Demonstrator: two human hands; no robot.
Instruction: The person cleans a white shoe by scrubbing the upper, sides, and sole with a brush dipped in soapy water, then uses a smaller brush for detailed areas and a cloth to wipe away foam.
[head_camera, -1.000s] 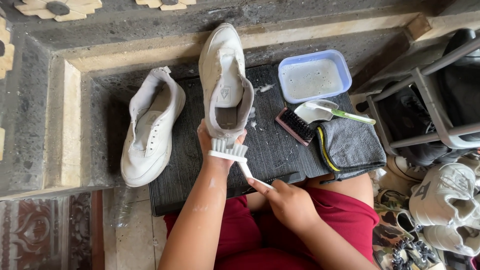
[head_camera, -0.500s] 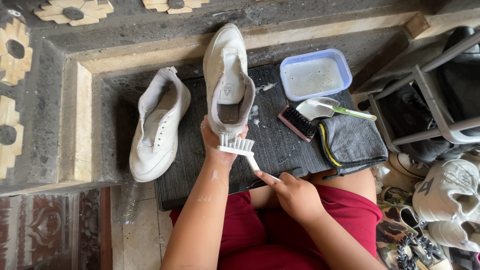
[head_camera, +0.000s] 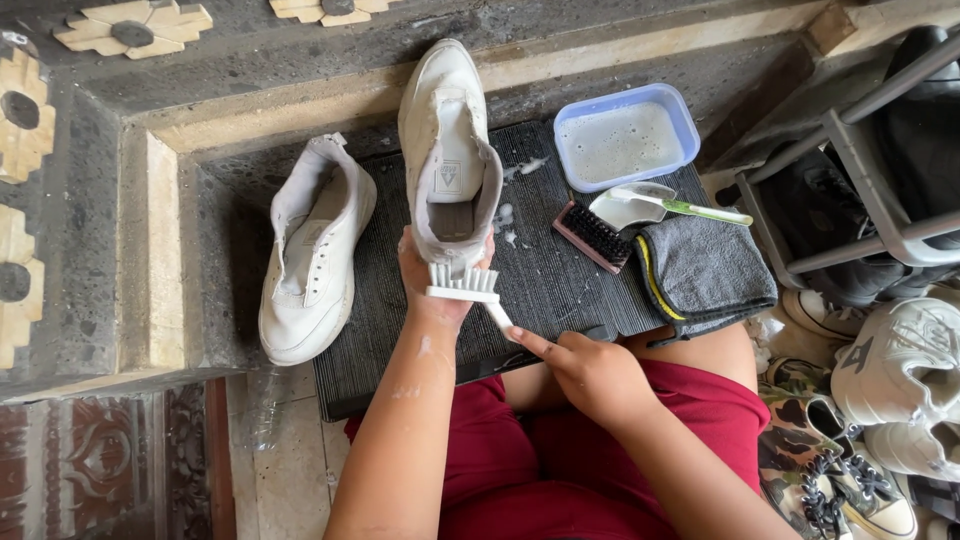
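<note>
1. Stone ledge setup, with a black ribbed mat (head_camera: 560, 290) as the surface.
2. White shoe (head_camera: 445, 150) is clamped at the heel by the left hand (head_camera: 432, 285); white brush (head_camera: 462, 285) is grasped by the right hand (head_camera: 590, 370), bristles on the heel.
3. Heel scrubbing looks underway; soapy tub (head_camera: 625, 135) probably needed for a re-dip.

Left hand (head_camera: 432, 285) raised forward, forearm running up from lower frame, fingers wrapped in a closed grip, wrist wet with suds. Right hand (head_camera: 590, 370) lower and nearer the lap, fingers curled tight, index finger stretched forward, forearm angled in from bottom right.
</note>
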